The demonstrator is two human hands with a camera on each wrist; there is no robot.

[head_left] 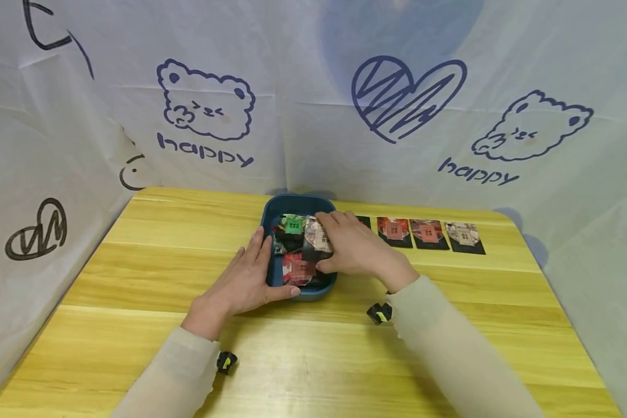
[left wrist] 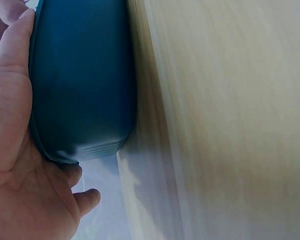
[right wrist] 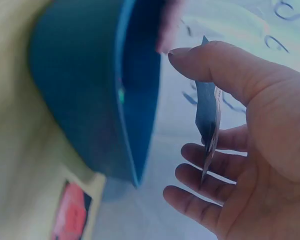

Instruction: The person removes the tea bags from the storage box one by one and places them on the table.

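On the table (head_left: 136, 278) we find the bin (head_left: 313, 296) near the back, packets (head_left: 299, 270) inside it, a row of packets (head_left: 428, 234) to its right, the left hand (head_left: 242, 274) at its left, another packet (head_left: 315, 237) in the right hand (head_left: 359, 247) over it, cloth (head_left: 303, 116) behind

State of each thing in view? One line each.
Blue bin: upright, uncovered
Pale-labelled packet: held above bin
Green-labelled packet: inside bin
Red-labelled packet: inside bin
Row of packets: flat on table
Left hand: touching bin
Right hand: pinching pale-labelled packet
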